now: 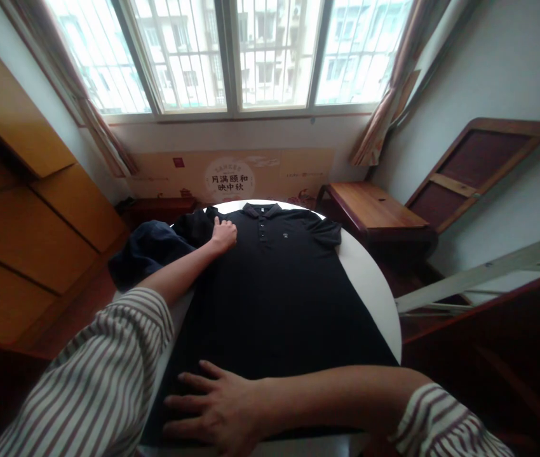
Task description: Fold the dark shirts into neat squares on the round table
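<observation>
A black polo shirt (pixel 284 304) is spread face up across a round white tabletop (pixel 377 285), beneath both hands, with its collar (pixel 263 210) laid beyond the left hand and its hem brought near the right hand. By the left hand (pixel 225 233), the shoulder area on the shirt's left-hand side as seen here is touched; the fingers are bent, and whether any cloth is pinched under them cannot be made out. By the right hand (pixel 229 409), the lower part of the shirt is covered, the palm turned down and the fingers spread wide, with nothing grasped. The button placket (pixel 262 230) and a small pale logo (pixel 285 235) are seen to the right of the left hand, and farther right a short sleeve (pixel 326 232) is laid outward near the tabletop's edge. To the left of the left hand, a dark blue garment (pixel 150 247) is bunched, partly hung over the edge. Both forearms are partly covered by striped sleeves (pixel 93 362). Well beyond the hands, a printed panel (pixel 155 166) is placed below a barred window (pixel 274 57); to its right, a wooden side table (pixel 375 204) is seen.
</observation>
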Demonstrator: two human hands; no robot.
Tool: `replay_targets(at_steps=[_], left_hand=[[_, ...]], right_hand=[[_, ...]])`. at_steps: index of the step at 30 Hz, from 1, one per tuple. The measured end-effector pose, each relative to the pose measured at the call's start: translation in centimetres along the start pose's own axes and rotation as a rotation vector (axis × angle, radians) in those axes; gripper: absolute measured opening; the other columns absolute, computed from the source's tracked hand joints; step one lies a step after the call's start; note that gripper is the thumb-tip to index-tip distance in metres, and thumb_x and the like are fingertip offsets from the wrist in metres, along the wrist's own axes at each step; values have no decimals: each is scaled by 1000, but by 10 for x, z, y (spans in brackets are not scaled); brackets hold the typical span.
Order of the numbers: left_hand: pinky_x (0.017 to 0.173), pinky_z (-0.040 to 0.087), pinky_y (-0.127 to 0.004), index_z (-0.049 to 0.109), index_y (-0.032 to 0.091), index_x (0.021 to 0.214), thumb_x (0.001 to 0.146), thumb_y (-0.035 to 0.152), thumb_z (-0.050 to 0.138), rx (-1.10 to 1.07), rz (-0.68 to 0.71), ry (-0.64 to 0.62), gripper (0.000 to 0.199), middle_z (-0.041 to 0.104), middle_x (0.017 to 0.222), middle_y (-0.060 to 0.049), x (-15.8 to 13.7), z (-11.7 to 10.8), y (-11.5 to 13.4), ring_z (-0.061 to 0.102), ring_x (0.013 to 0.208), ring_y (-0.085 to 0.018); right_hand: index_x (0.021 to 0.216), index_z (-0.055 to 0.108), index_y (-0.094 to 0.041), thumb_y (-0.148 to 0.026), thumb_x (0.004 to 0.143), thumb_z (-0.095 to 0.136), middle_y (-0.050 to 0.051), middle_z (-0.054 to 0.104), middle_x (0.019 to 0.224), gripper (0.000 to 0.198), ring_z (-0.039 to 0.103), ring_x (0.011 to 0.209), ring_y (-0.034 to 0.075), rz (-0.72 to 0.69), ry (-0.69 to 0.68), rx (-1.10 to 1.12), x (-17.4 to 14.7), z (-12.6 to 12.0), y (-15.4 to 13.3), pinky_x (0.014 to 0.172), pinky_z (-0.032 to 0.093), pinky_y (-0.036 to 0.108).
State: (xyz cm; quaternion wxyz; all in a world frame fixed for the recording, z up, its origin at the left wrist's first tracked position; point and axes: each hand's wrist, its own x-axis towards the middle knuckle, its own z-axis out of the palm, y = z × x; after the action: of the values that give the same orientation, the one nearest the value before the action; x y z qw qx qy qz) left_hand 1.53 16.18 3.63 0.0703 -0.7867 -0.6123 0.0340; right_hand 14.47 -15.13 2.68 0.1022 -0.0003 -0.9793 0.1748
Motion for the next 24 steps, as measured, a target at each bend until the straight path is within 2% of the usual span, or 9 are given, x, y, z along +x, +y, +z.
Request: replay_targets(at_steps=[2,4,5,8,11,15,19,22,24], left_hand=[[118,20,-49,53,14,140,95,25,39,-66,31,32,49,51,146,-16,13,7,23,43,136,-29],[116,28,-46,43,18,148,100,31,28,-104,33,29,52,41,155,-11,20,19,37,37,142,-26],[115,30,-48,39,19,151,101,35,24,-123,19,21,54,36,158,-10,22,25,40,33,144,-26],[117,24,-54,30,21,155,101,44,20,-201,-25,-7,60,25,162,-8,24,41,40,23,149,-27],[120,16,-54,27,21,157,100,48,20,-273,-43,-14,63,20,164,-5,25,48,37,18,151,-25],[121,15,-54,28,23,156,99,49,21,-289,-62,3,63,21,164,-4,25,48,39,17,151,-25],[121,16,-54,30,23,156,99,48,23,-297,-52,31,62,24,163,-5,23,47,41,19,150,-26],[120,18,-54,31,23,155,99,47,24,-292,-50,54,61,26,162,-5,22,48,42,21,150,-27],[120,18,-54,32,23,155,99,48,25,-290,-53,61,61,26,162,-5,22,49,42,22,149,-27]], right_hand=[[107,67,-18,-42,98,48,7,73,113,32,66,105,22,73,38,2,7,-17,23,86,49,31],[82,66,-18,-32,100,43,5,74,84,32,67,74,16,295,138,-48,6,-42,62,66,46,25],[79,65,-18,-31,100,43,5,73,81,33,66,70,15,436,224,-105,1,-57,87,64,44,25],[82,68,-18,-29,98,48,6,74,86,28,67,77,16,866,382,-248,-33,-104,174,69,44,23],[87,73,-14,-18,90,56,12,74,99,17,67,91,19,1011,420,-294,-80,-150,257,79,45,22],[98,76,-11,-13,89,50,14,74,106,27,67,101,21,1193,505,-345,-131,-199,338,89,46,24],[98,77,-11,-14,87,53,14,75,103,27,68,100,22,1317,530,-336,-153,-215,389,90,47,25],[96,77,-13,-22,85,63,14,75,103,20,67,99,21,1384,511,-299,-158,-210,416,91,49,27],[96,76,-14,-30,81,71,14,73,106,23,66,101,23,1432,493,-277,-158,-204,428,91,49,31]])
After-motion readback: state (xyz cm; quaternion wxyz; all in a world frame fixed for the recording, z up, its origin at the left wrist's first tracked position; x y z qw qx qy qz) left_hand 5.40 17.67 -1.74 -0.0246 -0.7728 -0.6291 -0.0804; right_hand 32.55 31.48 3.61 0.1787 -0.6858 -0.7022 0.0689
